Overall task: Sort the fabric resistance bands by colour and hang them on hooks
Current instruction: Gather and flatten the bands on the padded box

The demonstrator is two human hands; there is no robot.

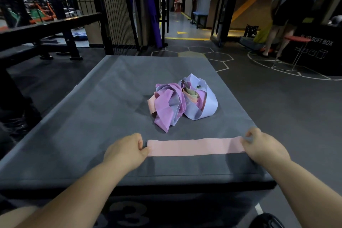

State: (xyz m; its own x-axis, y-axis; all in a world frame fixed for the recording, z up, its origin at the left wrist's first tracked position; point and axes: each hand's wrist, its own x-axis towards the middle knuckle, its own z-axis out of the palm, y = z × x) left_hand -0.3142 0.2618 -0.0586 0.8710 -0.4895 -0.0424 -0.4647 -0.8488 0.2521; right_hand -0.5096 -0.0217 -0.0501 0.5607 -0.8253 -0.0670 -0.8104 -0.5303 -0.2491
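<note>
Grey soft box [88, 116] fills the middle of a gym floor. Along its lower edge the pink band [194, 147] lies flat, long axis left to right. The left hand [127, 151] pinches one end and the right hand [262, 146] the other. The tangled bands [181, 102] sit just above, centred between both hands.

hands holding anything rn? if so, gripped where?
Yes: the pink band, stretched flat along the near edge of the grey box top. The left hand pinches its left end; the right hand pinches its right end.
</note>
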